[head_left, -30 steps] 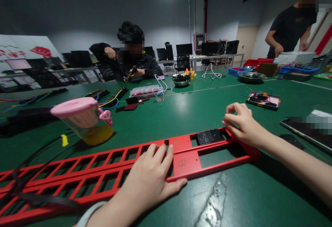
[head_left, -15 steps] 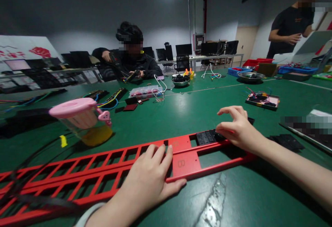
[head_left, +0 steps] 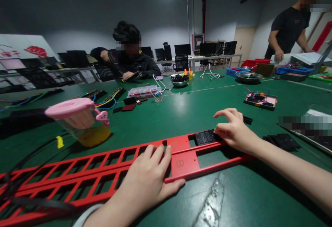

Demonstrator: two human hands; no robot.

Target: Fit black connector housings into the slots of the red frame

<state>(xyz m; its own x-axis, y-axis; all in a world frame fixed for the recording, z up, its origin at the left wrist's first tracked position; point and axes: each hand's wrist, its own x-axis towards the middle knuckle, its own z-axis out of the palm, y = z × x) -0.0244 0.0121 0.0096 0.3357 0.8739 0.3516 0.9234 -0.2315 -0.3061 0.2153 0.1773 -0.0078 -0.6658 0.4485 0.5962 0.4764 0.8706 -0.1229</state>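
Two long red slotted frames (head_left: 180, 164) lie side by side across the green table. My left hand (head_left: 149, 171) rests over them beside the "B" mark, fingers spread and thumb along the near edge, holding nothing. Small black blocks (head_left: 206, 137) sit in a row in the far frame's opening. At the right end of that row is my right hand (head_left: 233, 130), its fingers bent and its fingertips on the black pieces; whether it grips one is hidden. A pile of flat black pieces (head_left: 282, 141) lies to the right, under the forearm's far side.
A pink-lidded jug (head_left: 83, 121) and black cables (head_left: 38, 201) are at left. Further back are a parts box (head_left: 142, 91), a metal bowl (head_left: 179, 81) and a small tray (head_left: 260, 101). One person sits opposite; another stands at right.
My right hand has shifted slightly left along the block row. My left hand stays in place on the frames. The standing person's hands have lowered, and the white lid there lies flatter.
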